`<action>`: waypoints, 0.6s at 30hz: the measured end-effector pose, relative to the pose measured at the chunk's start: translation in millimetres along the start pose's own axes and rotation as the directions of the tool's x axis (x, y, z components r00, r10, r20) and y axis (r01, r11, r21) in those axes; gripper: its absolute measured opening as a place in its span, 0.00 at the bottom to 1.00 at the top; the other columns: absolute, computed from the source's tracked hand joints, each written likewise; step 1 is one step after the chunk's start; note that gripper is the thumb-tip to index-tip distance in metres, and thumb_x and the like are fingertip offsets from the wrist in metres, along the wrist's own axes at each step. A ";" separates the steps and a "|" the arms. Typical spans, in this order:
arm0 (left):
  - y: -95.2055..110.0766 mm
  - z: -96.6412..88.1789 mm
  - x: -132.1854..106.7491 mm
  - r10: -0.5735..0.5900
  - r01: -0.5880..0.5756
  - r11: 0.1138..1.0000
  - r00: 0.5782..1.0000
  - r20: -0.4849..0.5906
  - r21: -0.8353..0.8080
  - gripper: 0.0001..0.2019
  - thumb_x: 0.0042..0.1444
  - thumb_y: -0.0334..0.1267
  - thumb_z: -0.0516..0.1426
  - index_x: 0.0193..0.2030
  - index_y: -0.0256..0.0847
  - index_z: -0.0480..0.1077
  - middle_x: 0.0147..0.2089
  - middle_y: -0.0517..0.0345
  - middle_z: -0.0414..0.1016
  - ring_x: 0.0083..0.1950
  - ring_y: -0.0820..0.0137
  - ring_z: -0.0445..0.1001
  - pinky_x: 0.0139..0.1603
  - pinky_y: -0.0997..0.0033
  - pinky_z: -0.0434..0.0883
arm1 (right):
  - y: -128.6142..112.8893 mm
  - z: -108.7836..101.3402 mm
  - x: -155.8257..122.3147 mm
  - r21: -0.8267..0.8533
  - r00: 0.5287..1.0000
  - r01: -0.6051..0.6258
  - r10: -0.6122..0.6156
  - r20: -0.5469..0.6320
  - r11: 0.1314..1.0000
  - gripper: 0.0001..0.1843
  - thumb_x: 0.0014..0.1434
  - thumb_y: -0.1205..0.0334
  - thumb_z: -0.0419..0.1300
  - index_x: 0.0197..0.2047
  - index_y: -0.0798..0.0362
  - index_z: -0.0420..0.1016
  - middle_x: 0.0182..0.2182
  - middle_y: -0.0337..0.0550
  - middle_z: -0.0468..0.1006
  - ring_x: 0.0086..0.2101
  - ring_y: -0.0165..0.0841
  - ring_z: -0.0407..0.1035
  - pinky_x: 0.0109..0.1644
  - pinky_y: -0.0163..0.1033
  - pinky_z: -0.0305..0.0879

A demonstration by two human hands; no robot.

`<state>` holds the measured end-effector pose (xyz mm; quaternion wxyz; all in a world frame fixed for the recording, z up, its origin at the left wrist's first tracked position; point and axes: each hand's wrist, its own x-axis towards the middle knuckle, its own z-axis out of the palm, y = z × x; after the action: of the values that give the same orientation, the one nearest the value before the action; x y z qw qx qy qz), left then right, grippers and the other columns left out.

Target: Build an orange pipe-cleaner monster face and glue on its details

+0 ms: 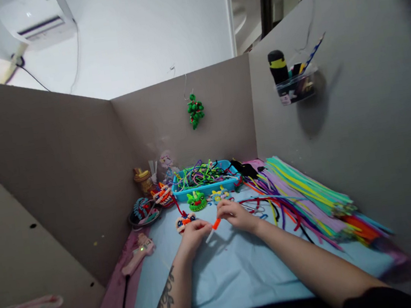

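1. One orange piece (216, 223) is above the blue-covered bench (241, 280).
2. Right hand (234, 214) pinches its end, grip closed.
3. Left hand (196, 232) curls beside it; whether that grip holds anything, I cannot tell.

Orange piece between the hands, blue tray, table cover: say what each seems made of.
Orange piece: perhaps chenille, matt and evenly coloured; too small to be sure. Tray: likely plastic, smooth, with a moulded-looking rim. Cover: thin, smooth fabric or plastic sheet, softly creased; I cannot tell which.
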<state>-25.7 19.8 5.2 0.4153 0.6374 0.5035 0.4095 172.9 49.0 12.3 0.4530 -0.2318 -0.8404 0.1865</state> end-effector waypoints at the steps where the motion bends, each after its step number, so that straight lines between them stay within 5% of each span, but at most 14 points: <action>1: 0.1 -0.3 -0.6 -0.022 0.023 0.999 0.999 0.028 -0.042 0.15 0.42 0.47 0.60 0.26 0.35 0.73 0.23 0.59 0.70 0.24 0.74 0.64 0.26 0.75 0.59 | -1.9 0.0 0.7 0.030 1.000 -0.014 0.014 -0.011 0.999 0.10 0.55 0.74 0.50 0.31 0.54 0.72 0.33 0.42 0.69 0.35 0.30 0.65 0.40 0.37 0.63; 9: 3.7 1.9 1.3 -0.018 0.008 0.987 0.998 -0.062 -0.158 0.15 0.44 0.47 0.59 0.26 0.34 0.72 0.20 0.61 0.66 0.22 0.77 0.60 0.24 0.77 0.55 | -5.2 16.4 2.5 -0.004 0.981 -0.107 0.105 -0.165 0.994 0.07 0.57 0.70 0.51 0.30 0.54 0.69 0.28 0.41 0.68 0.32 0.31 0.64 0.35 0.35 0.61; 14: 1.7 10.7 2.3 0.051 -0.053 0.999 0.990 -0.134 -0.009 0.16 0.47 0.47 0.55 0.26 0.33 0.71 0.20 0.60 0.67 0.22 0.74 0.62 0.24 0.76 0.57 | -1.2 29.4 1.2 -0.155 0.967 -0.148 0.110 -0.229 0.977 0.08 0.57 0.71 0.49 0.30 0.54 0.67 0.29 0.42 0.66 0.33 0.32 0.63 0.37 0.36 0.61; 18: -3.7 13.8 1.8 0.244 -0.190 0.939 0.955 -0.170 0.285 0.13 0.51 0.42 0.52 0.24 0.35 0.70 0.20 0.59 0.68 0.24 0.72 0.64 0.26 0.74 0.58 | 2.5 32.8 0.2 -0.296 0.968 -0.196 0.138 -0.208 0.935 0.09 0.56 0.73 0.49 0.31 0.54 0.68 0.31 0.44 0.66 0.34 0.33 0.64 0.39 0.37 0.61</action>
<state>-13.5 20.5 -2.6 0.2247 0.6942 0.5196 0.4445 145.5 47.7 -5.9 0.4685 -0.3880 -0.7910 0.0661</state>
